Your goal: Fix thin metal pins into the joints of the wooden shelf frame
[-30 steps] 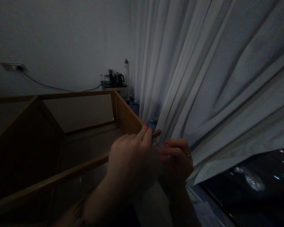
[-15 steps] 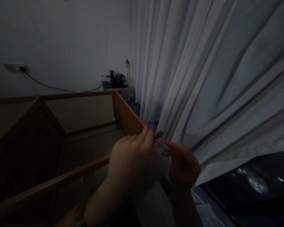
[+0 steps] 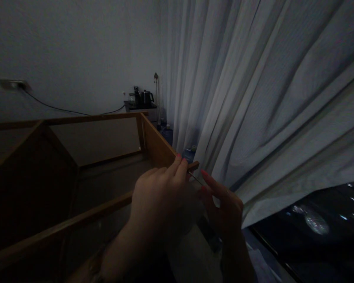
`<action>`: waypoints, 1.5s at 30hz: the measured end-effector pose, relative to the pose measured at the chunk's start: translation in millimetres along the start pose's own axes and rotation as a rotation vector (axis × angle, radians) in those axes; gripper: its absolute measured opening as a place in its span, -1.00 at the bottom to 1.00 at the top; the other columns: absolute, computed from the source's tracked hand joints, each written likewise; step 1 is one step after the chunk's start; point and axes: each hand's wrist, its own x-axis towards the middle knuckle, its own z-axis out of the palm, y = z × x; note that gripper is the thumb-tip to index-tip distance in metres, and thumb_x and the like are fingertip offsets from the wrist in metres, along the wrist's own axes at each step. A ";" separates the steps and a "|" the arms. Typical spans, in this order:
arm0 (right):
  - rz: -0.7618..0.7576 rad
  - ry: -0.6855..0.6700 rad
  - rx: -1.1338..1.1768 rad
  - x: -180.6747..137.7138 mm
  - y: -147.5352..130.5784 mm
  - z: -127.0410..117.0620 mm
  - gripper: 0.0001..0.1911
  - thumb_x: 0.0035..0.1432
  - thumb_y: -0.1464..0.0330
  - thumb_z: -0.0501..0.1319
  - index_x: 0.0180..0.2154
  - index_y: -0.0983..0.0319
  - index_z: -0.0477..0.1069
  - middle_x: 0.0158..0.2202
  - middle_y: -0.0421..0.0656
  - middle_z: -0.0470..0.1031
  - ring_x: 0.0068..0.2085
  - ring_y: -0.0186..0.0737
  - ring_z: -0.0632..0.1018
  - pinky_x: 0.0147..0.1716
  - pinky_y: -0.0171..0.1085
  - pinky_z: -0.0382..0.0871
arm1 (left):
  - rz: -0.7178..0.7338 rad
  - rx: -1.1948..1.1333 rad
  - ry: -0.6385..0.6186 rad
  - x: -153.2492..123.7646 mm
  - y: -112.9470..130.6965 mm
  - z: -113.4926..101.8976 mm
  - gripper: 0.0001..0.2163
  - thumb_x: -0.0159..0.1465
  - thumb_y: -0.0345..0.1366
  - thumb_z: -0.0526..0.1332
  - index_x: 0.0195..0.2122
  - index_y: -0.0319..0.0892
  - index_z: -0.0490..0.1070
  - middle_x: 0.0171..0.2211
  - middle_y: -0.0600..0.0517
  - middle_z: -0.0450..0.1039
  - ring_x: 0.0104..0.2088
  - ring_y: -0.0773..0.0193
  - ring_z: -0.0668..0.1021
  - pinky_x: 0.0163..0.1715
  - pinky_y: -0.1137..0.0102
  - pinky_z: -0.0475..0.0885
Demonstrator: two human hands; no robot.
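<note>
My left hand (image 3: 159,188) is closed over the front right corner of a brown wooden frame (image 3: 106,214), its fingertips pressed on the top edge. A short wooden end (image 3: 193,165) sticks out just past those fingers. From beneath them a thin metal rod (image 3: 195,178) slants down to the right; its kind does not show. Around the rod's outer end, my right hand (image 3: 224,206) has its thumb and forefinger spread apart. The spot where the rod meets the wood is hidden behind my left hand.
A long white curtain (image 3: 253,98) hangs close on the right. At the back, a dark kettle (image 3: 147,96) stands on a small cabinet (image 3: 140,106). A cable (image 3: 59,107) runs along the wall from a socket (image 3: 11,84). Blue containers (image 3: 189,153) stand beyond the frame.
My right thumb and forefinger have parted from their pinch at the rod. My left hand keeps its place on the frame. The whole view has shifted slightly.
</note>
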 end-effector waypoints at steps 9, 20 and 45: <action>0.189 0.048 0.306 -7.1 -6.1 10.0 -0.89 0.26 0.25 0.32 -0.19 0.11 0.55 -0.35 -0.25 0.67 -0.38 -0.32 0.68 -0.38 -0.42 0.58 | -0.002 -0.025 -0.069 2.5 -0.4 -4.0 -0.76 0.23 -0.39 0.25 -0.09 -0.19 0.57 -0.15 -0.03 0.68 -0.44 0.09 0.68 -0.58 0.31 0.42; -0.010 -0.152 0.232 -5.5 2.2 0.4 -0.60 0.38 0.37 0.15 0.22 0.09 0.34 -0.08 -0.12 0.65 -0.07 -0.23 0.67 -0.14 -0.29 0.62 | -0.005 -0.011 -0.049 -0.8 -2.1 0.7 -0.77 0.22 -0.45 0.25 -0.10 -0.18 0.56 -0.16 -0.01 0.68 -0.48 0.13 0.67 -0.58 0.31 0.43; 0.357 0.247 0.338 -6.9 -3.3 22.1 -0.81 0.35 0.31 0.21 -0.05 0.06 0.54 -0.43 -0.29 0.52 -0.46 -0.37 0.54 -0.49 -0.39 0.41 | 0.005 -0.008 -0.010 -0.4 -0.6 0.8 -0.79 0.26 -0.38 0.25 -0.10 -0.23 0.58 -0.03 -0.05 0.62 -0.44 0.11 0.68 -0.56 0.30 0.48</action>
